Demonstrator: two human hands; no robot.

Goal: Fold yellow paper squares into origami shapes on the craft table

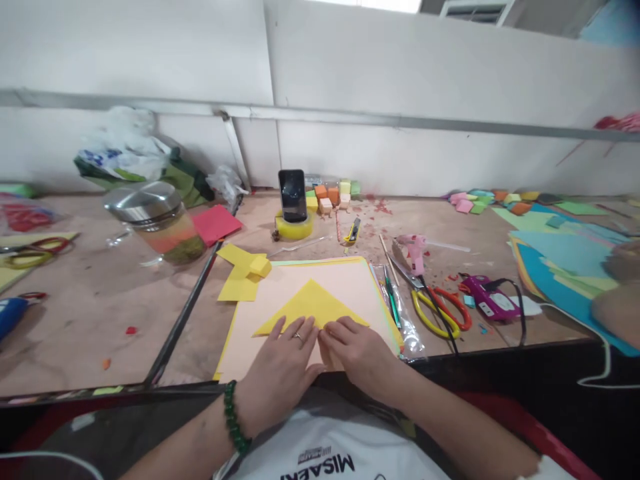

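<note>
A yellow sheet of paper [311, 303], folded into a triangle, lies point away from me on a stack of pale peach paper [350, 273]. My left hand [285, 353] rests on the triangle's near edge, its fingers stretched out flat and slightly spread. Close beside it, my right hand [357, 350] lies on the same folded edge with fingers extended and a little bent. Both sets of fingertips press the yellow paper near its middle. My right thumb is largely hidden.
Left of the stack are yellow paper strips with a small folded cube [261, 266]. Scissors [435, 313], a pink glue gun [415, 253] and a purple glue gun [490, 298] lie right. Behind stand a phone [293, 195] on a tape roll [294, 228] and a glass jar [165, 230].
</note>
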